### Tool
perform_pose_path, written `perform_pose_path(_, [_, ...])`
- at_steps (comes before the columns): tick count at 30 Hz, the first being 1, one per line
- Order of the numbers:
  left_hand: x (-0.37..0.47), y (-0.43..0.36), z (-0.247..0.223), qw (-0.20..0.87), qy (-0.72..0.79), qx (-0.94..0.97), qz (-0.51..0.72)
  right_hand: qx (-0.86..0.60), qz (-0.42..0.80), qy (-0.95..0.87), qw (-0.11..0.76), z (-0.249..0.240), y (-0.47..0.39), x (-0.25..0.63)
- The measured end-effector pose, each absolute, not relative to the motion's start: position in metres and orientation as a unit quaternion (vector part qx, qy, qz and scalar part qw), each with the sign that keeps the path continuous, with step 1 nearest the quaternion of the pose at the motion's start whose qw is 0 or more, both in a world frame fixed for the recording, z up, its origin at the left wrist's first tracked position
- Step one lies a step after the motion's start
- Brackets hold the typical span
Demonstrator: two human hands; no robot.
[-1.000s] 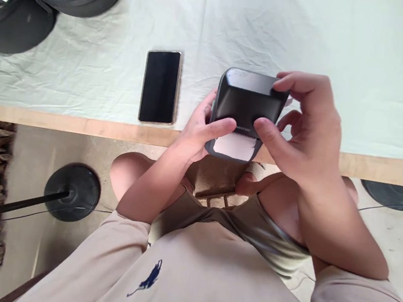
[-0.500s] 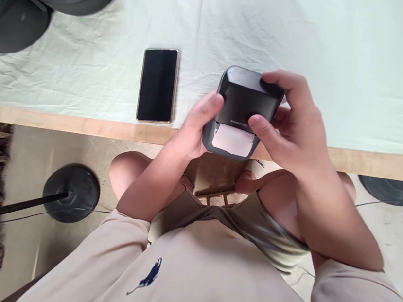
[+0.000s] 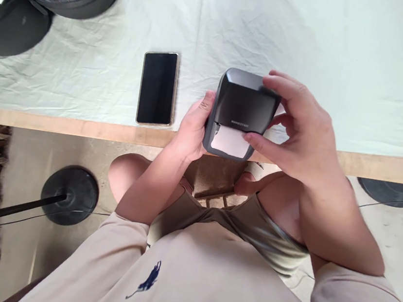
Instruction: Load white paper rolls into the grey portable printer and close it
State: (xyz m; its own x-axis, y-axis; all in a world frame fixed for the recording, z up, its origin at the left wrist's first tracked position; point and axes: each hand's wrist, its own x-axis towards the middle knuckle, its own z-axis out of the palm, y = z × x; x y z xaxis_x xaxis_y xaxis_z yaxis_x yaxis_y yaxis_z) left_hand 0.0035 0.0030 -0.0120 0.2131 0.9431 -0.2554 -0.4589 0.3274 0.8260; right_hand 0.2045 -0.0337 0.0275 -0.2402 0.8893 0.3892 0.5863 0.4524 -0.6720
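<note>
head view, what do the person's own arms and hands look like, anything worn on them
The left hand and right hand are bare, with no glove, watch or bracelet showing. Plain beige sleeves, the left and the right, end near the elbows, leaving the forearms uncovered. Some fingers are hidden, so rings can't be fully ruled out.
</note>
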Motion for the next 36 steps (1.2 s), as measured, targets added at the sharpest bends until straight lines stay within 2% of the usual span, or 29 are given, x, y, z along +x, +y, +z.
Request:
perform_pose_path(3, [0.003, 0.005, -0.010, 0.744, 0.380, 0.292, 0.466, -0.505, 0.117, -0.749, 0.412, 0.036, -0.033, 0.200])
perform_pose_path(5, [0.002, 0.006, -0.007, 0.772, 0.353, 0.291, 0.442, -0.519, 0.077, -0.709, 0.472, 0.042, -0.031, 0.193])
perform_pose_path(8, [0.000, 0.004, -0.005, 0.776, 0.329, 0.313, 0.438, -0.501, 0.107, -0.627, 0.586, 0.050, -0.026, 0.183])
perform_pose_path(11, [-0.003, 0.001, -0.007, 0.752, 0.344, 0.337, 0.450, -0.466, 0.140, -0.608, 0.628, 0.051, -0.021, 0.181])
perform_pose_path(14, [-0.005, 0.000, -0.009, 0.746, 0.324, 0.359, 0.457, -0.493, 0.119, -0.666, 0.547, 0.049, -0.019, 0.186])
perform_pose_path(18, [-0.004, 0.001, -0.006, 0.763, 0.278, 0.380, 0.443, -0.570, 0.110, -0.736, 0.347, 0.052, -0.021, 0.192])
perform_pose_path(21, [-0.004, 0.000, -0.004, 0.768, 0.275, 0.386, 0.430, -0.620, 0.089, -0.739, 0.250, 0.057, -0.022, 0.192])
perform_pose_path(25, [-0.004, -0.002, -0.005, 0.758, 0.288, 0.390, 0.436, -0.628, 0.141, -0.730, 0.231, 0.054, -0.021, 0.193])
perform_pose_path(30, [-0.004, -0.003, -0.007, 0.751, 0.298, 0.389, 0.443, -0.644, 0.113, -0.731, 0.198, 0.044, -0.017, 0.194])
perform_pose_path(33, [-0.005, -0.002, -0.007, 0.752, 0.301, 0.390, 0.438, -0.618, 0.143, -0.735, 0.240, 0.051, -0.019, 0.193])
perform_pose_path(36, [-0.005, -0.001, -0.007, 0.757, 0.300, 0.382, 0.438, -0.567, 0.199, -0.725, 0.337, 0.064, -0.021, 0.195])
